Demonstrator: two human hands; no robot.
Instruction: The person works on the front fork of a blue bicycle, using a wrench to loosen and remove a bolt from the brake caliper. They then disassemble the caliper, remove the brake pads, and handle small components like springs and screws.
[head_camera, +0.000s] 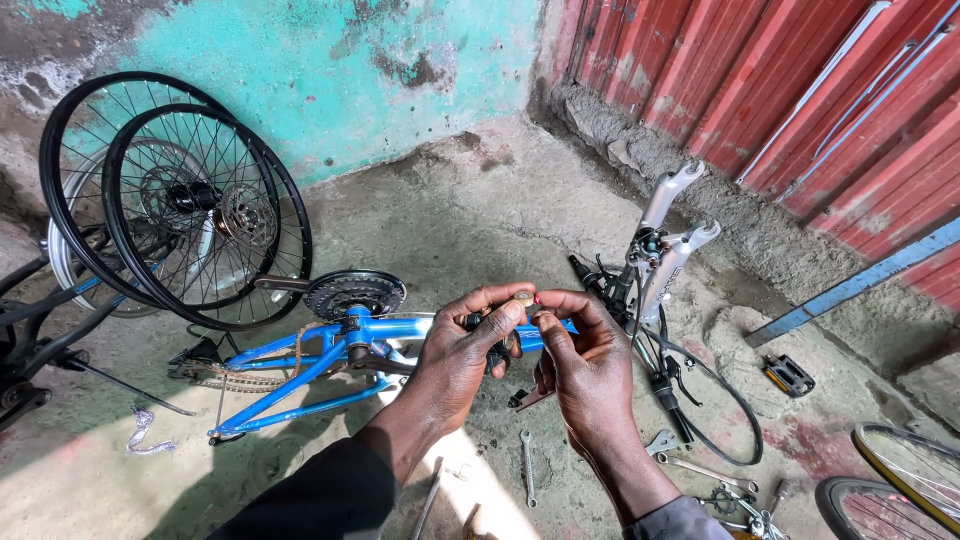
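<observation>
Above the blue bicycle frame (330, 350), left hand (460, 355) and right hand (585, 370) together pinch a small part (522, 299). Spanners (527, 468) lie on the floor (450, 220).

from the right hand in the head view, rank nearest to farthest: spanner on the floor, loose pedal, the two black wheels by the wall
1. Spanner, on the floor just below the right hand.
2. Loose pedal, on the floor off to the right.
3. Black wheels, leaning on the green wall far to the left.
</observation>
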